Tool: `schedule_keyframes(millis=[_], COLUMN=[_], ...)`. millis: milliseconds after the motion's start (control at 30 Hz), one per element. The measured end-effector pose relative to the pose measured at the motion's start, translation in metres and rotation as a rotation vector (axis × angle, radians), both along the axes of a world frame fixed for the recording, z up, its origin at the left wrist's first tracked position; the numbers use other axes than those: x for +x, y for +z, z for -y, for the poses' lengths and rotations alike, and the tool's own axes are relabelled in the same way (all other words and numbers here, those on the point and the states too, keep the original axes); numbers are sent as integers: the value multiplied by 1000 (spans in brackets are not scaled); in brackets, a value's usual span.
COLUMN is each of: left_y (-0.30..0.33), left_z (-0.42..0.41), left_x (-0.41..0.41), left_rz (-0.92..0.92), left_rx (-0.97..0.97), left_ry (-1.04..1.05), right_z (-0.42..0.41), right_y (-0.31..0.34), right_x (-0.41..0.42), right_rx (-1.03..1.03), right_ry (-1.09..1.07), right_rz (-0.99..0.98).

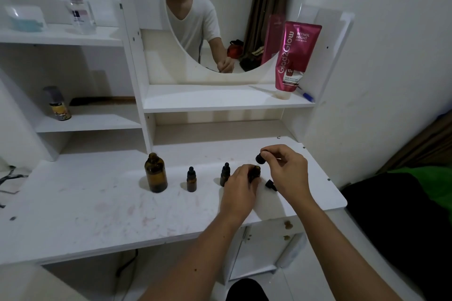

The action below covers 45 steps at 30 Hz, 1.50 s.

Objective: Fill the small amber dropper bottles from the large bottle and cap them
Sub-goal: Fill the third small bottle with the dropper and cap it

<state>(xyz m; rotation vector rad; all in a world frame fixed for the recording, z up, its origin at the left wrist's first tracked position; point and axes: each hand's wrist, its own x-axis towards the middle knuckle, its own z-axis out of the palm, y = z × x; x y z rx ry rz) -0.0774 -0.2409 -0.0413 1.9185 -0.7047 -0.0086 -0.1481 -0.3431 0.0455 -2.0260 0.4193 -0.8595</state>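
Small amber glass dropper bottle (255, 171), uncapped, stands on the white desk (97, 215), gripped by the left hand (241, 189). Just above it, the right hand (286, 171) pinches a black dropper cap (260, 157). Two capped small amber bottles (191, 179) and a large open amber bottle (155, 173) stand leftward.

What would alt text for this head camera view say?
A person's left hand holds a small amber bottle on a white desk while the right hand pinches a black dropper cap above it; a large amber bottle stands uncapped nearby.
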Motion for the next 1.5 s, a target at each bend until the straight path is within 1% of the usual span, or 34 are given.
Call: schedule_keyframes(millis=[233,433,567,667,767,833,967,1033,1133,1300,1333,1400,1500], left_y=[-3,6,6,4,6,10,13,14,20,20,20,21,24], left_z=[-2,-12,-29,-52,-82,-107,-162,-186,-215,-242,-243,-241,-232], left_x=[-4,-12,-16,-16,-14,-12,-2,4,13,34,39,47,54], left_rz=[-20,-95,-114,-131,-108,-97,-86,-109,-158,-113,-116,-140,-200], left_rx=[40,63,70,68,61,49,7,-19,-49,-89,-101,-112,-109], left_ry=[-45,-57,-63,-99,-131,-128,-105,-81,17,318,353,362,309], right_z=[-1,-7,-16,-30,-51,-67,-100,-116,-139,-163,-166,-171,-177], right_y=[13,32,43,47,52,54,57,58,58,59,60,62,66], right_x=[-4,-13,-19,-17,-13,-7,9,19,31,51,54,61,70], right_rx=[-38,-46,-41,-19,0,-1,59,69,90,102,103,91,57], right_ry=[28,-3,-18,3,47,82,159,201,245,272,273,273,281], right_rz=[-13,69,129,139,145,151,158,163,167,182,189,213,242])
